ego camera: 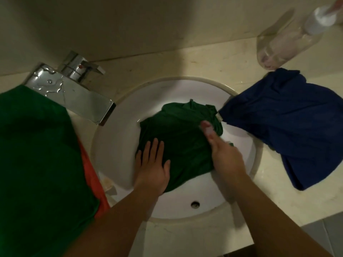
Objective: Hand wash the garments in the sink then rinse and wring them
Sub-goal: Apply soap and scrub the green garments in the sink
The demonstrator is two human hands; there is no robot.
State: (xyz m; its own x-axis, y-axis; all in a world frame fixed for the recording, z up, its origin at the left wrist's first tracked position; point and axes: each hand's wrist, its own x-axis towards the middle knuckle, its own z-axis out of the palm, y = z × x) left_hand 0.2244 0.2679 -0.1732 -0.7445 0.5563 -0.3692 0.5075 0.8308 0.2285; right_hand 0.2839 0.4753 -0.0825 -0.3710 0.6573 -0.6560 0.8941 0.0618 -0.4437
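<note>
Blur over fingertips point(206, 127) of right hand point(226, 158)

dim, warm light; blurred, edges distorted.

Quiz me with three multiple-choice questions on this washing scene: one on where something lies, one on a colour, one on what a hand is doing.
1. Where does the blue garment lie?
A. Under both hands
B. On the counter right of the sink, one edge over its rim
C. Draped over the tap

2. What colour is the garment in the sink?
A. Green
B. Orange
C. White

3. How is the left hand placed?
A. Flat, fingers straight, on the garment in the sink
B. Curled round the tap handle
C. Holding the bottle

Answers:
1 B: it spreads across the counter with a corner hanging over the rim.
2 A: the cloth under the hands is dark green.
3 A: its palm lies on the cloth with the fingers extended.
</note>
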